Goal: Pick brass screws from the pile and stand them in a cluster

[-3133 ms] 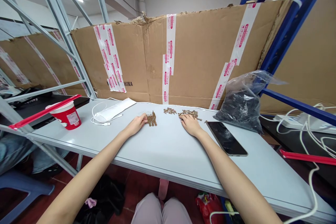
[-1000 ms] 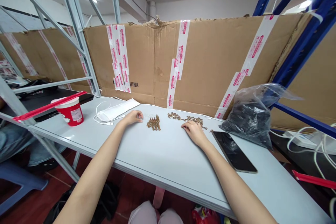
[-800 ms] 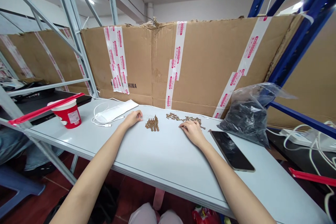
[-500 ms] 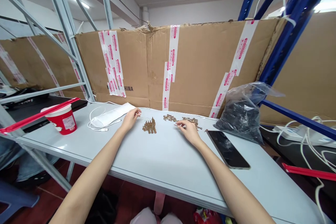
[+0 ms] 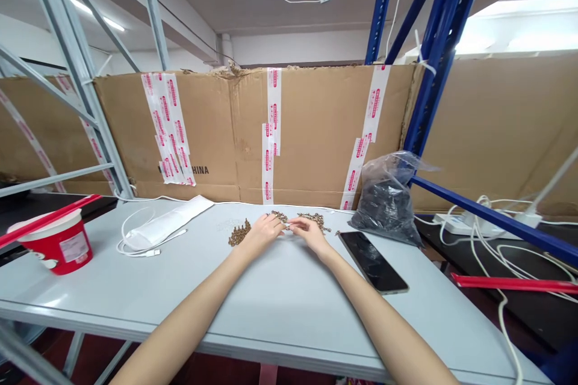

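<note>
My left hand (image 5: 266, 230) and my right hand (image 5: 310, 234) meet above the grey table (image 5: 271, 301), fingertips almost touching. Both are closed in a pinch; what lies between the fingers is too small to make out. Left of my left hand, small brass-coloured pieces (image 5: 239, 232) stand upright in a tight group. Behind my fingers is a loose heap of similar pieces (image 5: 280, 216), partly hidden. Another heap of brass-coloured pieces (image 5: 316, 219) lies just beyond my right hand. Tiny clear bits (image 5: 224, 224) are scattered behind the upright group.
A black phone (image 5: 374, 261) lies to the right, before a plastic bag of dark material (image 5: 388, 204). On the left are a white power strip (image 5: 167, 224) with its cable and a red cup (image 5: 67, 243). A taped cardboard wall (image 5: 316, 132) closes the back.
My left hand has moved right, from beside the clear bits to meet my right hand, now passing in front of the heap. The camera view has turned slightly right and up.
</note>
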Tool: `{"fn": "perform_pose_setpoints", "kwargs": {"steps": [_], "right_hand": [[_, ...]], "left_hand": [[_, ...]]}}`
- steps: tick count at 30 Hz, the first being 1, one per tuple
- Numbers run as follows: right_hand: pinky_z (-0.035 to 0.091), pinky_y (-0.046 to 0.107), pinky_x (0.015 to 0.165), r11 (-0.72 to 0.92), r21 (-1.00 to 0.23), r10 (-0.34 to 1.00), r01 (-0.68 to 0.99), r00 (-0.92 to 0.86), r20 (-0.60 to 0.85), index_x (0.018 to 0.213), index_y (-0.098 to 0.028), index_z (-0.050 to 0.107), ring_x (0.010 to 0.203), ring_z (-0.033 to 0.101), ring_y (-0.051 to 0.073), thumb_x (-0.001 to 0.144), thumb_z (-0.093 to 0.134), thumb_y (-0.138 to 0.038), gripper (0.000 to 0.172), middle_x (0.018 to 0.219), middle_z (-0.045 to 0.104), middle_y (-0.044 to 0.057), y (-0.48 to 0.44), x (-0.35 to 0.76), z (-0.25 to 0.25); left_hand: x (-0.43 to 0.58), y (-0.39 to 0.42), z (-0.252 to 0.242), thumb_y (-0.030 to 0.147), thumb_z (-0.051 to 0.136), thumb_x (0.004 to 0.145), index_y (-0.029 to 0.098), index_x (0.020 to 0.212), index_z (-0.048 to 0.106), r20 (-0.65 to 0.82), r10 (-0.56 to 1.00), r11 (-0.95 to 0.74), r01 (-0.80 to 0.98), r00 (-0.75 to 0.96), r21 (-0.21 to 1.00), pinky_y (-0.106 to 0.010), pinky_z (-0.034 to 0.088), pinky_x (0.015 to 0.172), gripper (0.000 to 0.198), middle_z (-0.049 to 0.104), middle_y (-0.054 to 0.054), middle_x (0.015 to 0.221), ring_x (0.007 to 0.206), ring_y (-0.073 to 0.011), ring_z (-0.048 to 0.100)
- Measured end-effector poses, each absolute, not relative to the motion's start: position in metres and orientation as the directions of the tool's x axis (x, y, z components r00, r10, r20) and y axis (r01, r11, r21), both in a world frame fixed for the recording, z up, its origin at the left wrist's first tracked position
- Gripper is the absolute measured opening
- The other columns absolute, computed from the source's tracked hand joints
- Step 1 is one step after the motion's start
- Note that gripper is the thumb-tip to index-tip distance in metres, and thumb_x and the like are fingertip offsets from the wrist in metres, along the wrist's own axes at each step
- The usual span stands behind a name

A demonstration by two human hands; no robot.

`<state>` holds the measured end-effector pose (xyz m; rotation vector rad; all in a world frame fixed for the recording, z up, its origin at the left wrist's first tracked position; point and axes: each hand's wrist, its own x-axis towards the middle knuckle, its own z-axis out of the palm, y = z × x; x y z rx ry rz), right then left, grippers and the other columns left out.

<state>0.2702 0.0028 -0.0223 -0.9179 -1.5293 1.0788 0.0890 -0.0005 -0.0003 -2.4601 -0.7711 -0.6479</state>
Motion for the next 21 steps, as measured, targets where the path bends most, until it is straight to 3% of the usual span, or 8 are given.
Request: {"fn": "perform_pose_setpoints", "kwargs": {"steps": [7,15,21], "right_hand": [[0.044,0.032,0.076,0.267,-0.964,0.934,0.014,-0.251,0.255,0.083,-0.018,0.066,0.077,0.059,0.017,0.062,0.066,-0.035,0.027,0.082,0.067,0.004,-0.007,0.261,-0.019],[0.043,0.033,0.074,0.201,-0.979,0.958,-0.046,-0.202,0.206,0.084,-0.018,0.069,0.078,0.059,0.018,0.059,0.068,-0.039,0.033,0.084,0.068,0.006,-0.014,0.258,-0.013],[0.041,0.031,0.072,0.128,-0.990,0.970,-0.064,-0.202,0.138,0.074,-0.015,0.069,0.066,0.055,0.013,0.052,0.074,-0.035,0.030,0.075,0.067,0.004,-0.014,0.264,-0.013]], "left_hand": [[0.082,-0.009,-0.005,0.029,0.027,0.093,0.016,0.081,0.058,0.635,0.378,-0.732,0.637,0.674,-0.241,-0.028,0.036,0.062,0.035,0.057,-0.006,0.071,0.071,-0.0155,0.049],[0.084,-0.010,-0.007,0.027,0.035,0.091,0.018,0.083,0.056,0.685,0.372,-0.667,0.694,0.627,-0.273,-0.028,0.036,0.063,0.024,0.056,-0.004,0.072,0.076,-0.0170,0.048],[0.084,-0.012,-0.009,0.024,0.033,0.092,0.020,0.091,0.056,0.649,0.370,-0.645,0.687,0.665,-0.336,-0.028,0.032,0.062,0.024,0.055,-0.004,0.072,0.074,-0.0160,0.047]]}}
